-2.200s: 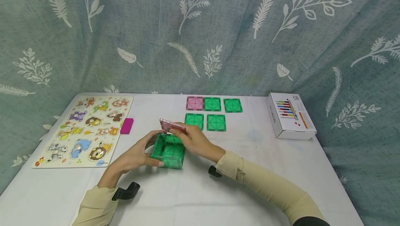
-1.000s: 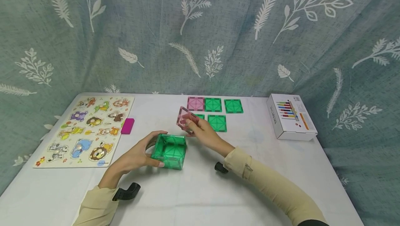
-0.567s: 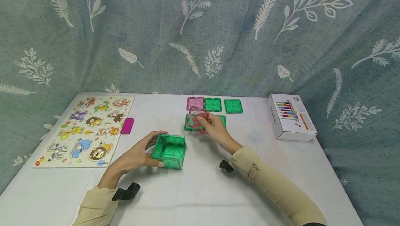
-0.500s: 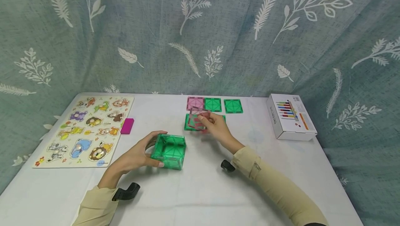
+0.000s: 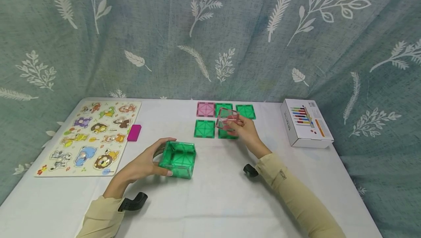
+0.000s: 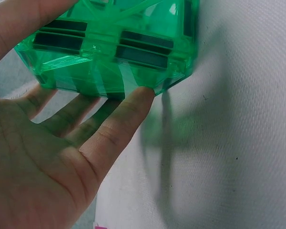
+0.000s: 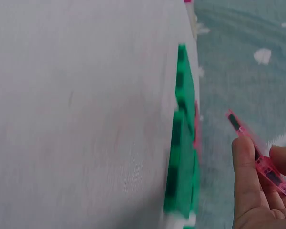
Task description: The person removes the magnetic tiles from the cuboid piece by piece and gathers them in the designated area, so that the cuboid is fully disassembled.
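My left hand [image 5: 138,165] grips a see-through green box made of magnetic tiles [image 5: 179,170], its top side uncovered. In the left wrist view, thumb and fingers spread around the green walls, where dark magnets show along the edges. My right hand [image 5: 248,132] pinches a pink magnetic tile [image 5: 224,114], held tilted in the air above the flat tiles. The right wrist view shows that pink tile [image 7: 271,174] edge-on between thumb and fingers. On the table lie several green tiles [image 5: 204,128] and one other pink tile [image 5: 205,109]; the held tile partly covers two green ones.
An animal peg puzzle board [image 5: 110,121] lies at the left, with a magenta block [image 5: 133,133] at its right edge. At the back right stands a white box [image 5: 310,139]. A patterned curtain [image 5: 158,66] hangs behind the table.
From beside the green box, my right hand has carried the pink tile up and right, past the left green tile to above the right one. My left hand and the box stay in place.
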Tool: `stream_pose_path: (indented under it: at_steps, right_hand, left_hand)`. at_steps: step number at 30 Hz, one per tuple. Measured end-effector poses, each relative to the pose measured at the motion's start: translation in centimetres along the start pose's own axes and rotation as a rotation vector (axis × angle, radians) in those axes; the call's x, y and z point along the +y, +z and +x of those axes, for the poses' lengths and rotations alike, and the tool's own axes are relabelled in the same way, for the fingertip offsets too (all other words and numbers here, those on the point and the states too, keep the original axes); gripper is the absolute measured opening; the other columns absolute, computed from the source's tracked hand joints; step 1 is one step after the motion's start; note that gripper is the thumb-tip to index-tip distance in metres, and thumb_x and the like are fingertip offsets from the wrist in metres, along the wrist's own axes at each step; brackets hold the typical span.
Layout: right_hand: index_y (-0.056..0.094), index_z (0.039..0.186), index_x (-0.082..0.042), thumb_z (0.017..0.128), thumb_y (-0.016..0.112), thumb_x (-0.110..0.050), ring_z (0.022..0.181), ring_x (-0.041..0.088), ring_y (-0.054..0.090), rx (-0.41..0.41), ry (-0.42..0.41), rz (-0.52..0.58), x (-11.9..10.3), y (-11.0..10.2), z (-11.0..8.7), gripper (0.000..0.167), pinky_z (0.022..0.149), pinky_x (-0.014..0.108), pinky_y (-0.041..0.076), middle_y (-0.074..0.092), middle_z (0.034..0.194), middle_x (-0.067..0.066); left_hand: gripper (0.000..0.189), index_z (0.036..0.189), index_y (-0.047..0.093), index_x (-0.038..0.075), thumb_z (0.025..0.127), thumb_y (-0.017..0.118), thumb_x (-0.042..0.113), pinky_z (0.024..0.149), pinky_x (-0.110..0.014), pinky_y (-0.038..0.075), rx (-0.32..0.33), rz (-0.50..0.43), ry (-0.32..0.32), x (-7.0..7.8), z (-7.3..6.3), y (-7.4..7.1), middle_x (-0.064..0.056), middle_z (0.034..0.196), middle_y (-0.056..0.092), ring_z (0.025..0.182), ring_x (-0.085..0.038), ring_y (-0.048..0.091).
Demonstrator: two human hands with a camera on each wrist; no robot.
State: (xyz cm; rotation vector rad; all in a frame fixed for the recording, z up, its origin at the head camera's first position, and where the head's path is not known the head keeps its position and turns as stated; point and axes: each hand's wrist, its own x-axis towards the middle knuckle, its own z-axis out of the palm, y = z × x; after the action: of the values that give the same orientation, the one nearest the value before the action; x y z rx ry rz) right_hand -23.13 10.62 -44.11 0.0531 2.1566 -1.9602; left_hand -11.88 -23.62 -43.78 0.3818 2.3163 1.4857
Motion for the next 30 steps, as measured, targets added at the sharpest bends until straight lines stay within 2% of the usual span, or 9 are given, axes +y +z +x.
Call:
stream_pose_path:
  at_steps: [4,9,12,14,18,21,25,30]
  right_hand:
    - [0.03,0.156,-0.002,0.099,0.066,-0.022,0.091,0.01,0.075,0.034,0.007,-0.005,0.3,-1.7,0.2,0.071,0.087,0.035,0.061,0.066,0.132,0.02]
    - [0.04,0.148,0.001,0.1,0.062,-0.017,0.087,0.005,0.075,0.05,-0.044,-0.009,0.7,-3.8,0.1,0.056,0.089,0.035,0.06,0.066,0.13,0.023]
    - [0.047,0.141,0.002,0.099,0.063,-0.012,0.082,0.004,0.075,0.083,-0.068,0.006,1.1,-4.9,0.1,0.047,0.083,0.03,0.061,0.073,0.119,0.019]
    - [0.048,0.142,0.0,0.098,0.064,-0.012,0.077,0.002,0.074,0.124,-0.063,0.008,1.3,-5.4,0.2,0.048,0.077,0.024,0.061,0.076,0.109,0.012]
    - [0.044,0.146,-0.001,0.097,0.065,-0.009,0.073,0.001,0.072,0.17,-0.053,0.025,1.8,-6.1,0.4,0.054,0.072,0.021,0.06,0.073,0.113,0.022]
    - [0.041,0.148,-0.002,0.096,0.066,-0.007,0.072,0.001,0.072,0.183,-0.053,0.036,2.1,-6.5,0.4,0.057,0.071,0.022,0.061,0.072,0.111,0.025]
    - [0.038,0.151,-0.006,0.096,0.066,-0.008,0.071,0.0,0.07,0.186,-0.045,0.023,2.3,-7.0,0.1,0.062,0.069,0.021,0.06,0.073,0.09,0.002]
    - [0.034,0.156,-0.01,0.097,0.067,-0.012,0.072,-0.001,0.07,0.164,-0.027,-0.002,2.5,-7.8,-0.4,0.068,0.069,0.021,0.06,0.071,0.089,-0.006]
  left_hand:
    - [0.1,0.155,0.032,0.021,0.073,0.089,0.018,0.112,-0.072,0.029,0.001,-0.003,-0.009,-0.1,0.1,0.1,-0.014,0.163,0.03,0.154,-0.047,0.016]
    - [0.1,0.155,0.032,0.022,0.073,0.089,0.019,0.113,-0.072,0.03,0.002,-0.004,-0.015,-0.2,0.1,0.1,-0.013,0.163,0.03,0.154,-0.046,0.017]
    - [0.099,0.154,0.032,0.024,0.073,0.089,0.019,0.112,-0.072,0.03,0.001,-0.001,-0.013,-0.1,0.1,0.1,-0.013,0.163,0.03,0.154,-0.046,0.016]
    - [0.098,0.153,0.034,0.027,0.073,0.089,0.019,0.113,-0.072,0.028,0.002,0.004,-0.015,0.0,0.1,0.1,-0.013,0.163,0.03,0.154,-0.046,0.016]
    - [0.097,0.151,0.035,0.033,0.072,0.089,0.02,0.114,-0.073,0.026,0.009,0.007,-0.018,0.0,0.1,0.1,-0.012,0.163,0.031,0.154,-0.045,0.017]
    - [0.097,0.152,0.035,0.032,0.072,0.089,0.02,0.113,-0.072,0.028,0.007,0.001,-0.018,0.0,0.2,0.1,-0.011,0.163,0.031,0.154,-0.045,0.018]
    - [0.099,0.154,0.033,0.025,0.073,0.089,0.02,0.113,-0.073,0.027,0.001,0.007,-0.016,0.0,0.2,0.1,-0.012,0.163,0.03,0.153,-0.047,0.017]
    - [0.099,0.154,0.033,0.023,0.072,0.089,0.02,0.114,-0.075,0.021,0.007,0.023,-0.022,0.1,0.0,0.0,-0.012,0.163,0.03,0.154,-0.048,0.016]
